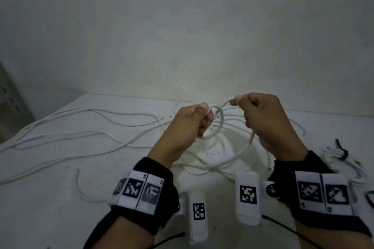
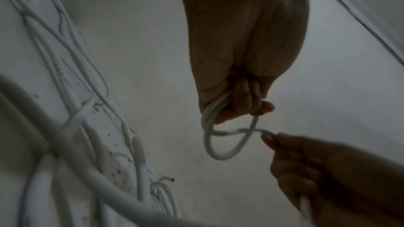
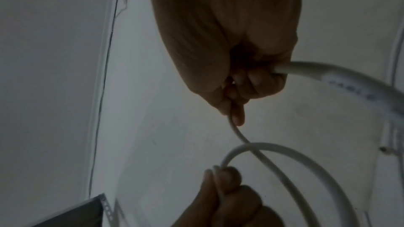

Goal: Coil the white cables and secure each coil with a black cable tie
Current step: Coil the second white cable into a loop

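Both hands are raised above a white table (image 1: 50, 198). My left hand (image 1: 190, 125) grips a small coil of white cable (image 1: 219, 125), its fingers curled round the loops (image 2: 210, 118). My right hand (image 1: 261, 117) pinches the same cable (image 1: 228, 102) between thumb and fingertip, just right of the coil, and the cable runs on through its fist (image 3: 282, 69). From there it hangs down to a loose pile of white cable (image 1: 214, 159) on the table. A finished white coil with a black cable tie (image 1: 343, 154) lies at the right edge.
Several long white cables (image 1: 81, 131) sprawl over the left half of the table. A short cable piece (image 1: 81, 190) lies near the front left. A bare wall (image 1: 182, 26) rises behind the table. A dark metal frame (image 1: 10, 107) stands at the far left.
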